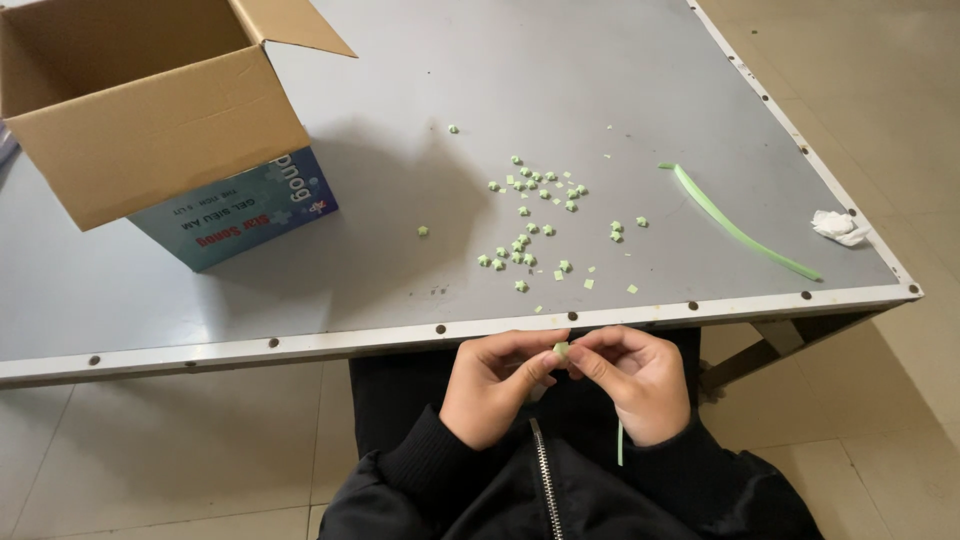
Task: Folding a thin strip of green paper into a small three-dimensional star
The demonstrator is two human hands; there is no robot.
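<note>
Head view: both hands sit below the near edge of the tabletop (300, 345), over the person's lap. Left hand (490, 385) and right hand (635, 380) are pressed fingertip to fingertip, both pinching a small green paper piece (561, 348) between thumbs and forefingers. A thin green tail (620, 443) hangs down under the right hand; whether it joins the piece is hidden by the fingers.

Judgement: the piece is featherlight, soft, creases easily and crushes if squeezed. Best held by its edges with fingertips only; too small for a full grip and easy to drop.

Around: a scatter of small green folded bits (530, 215) lies mid tabletop, with tiny offcuts among them. A long green paper strip (740, 235) lies to the right, well apart from the hands. A crumpled white tissue (838, 227) sits near the right edge. An open cardboard box (160, 120) stands at far left. Nothing sits between hands and scatter except the table rim.
</note>
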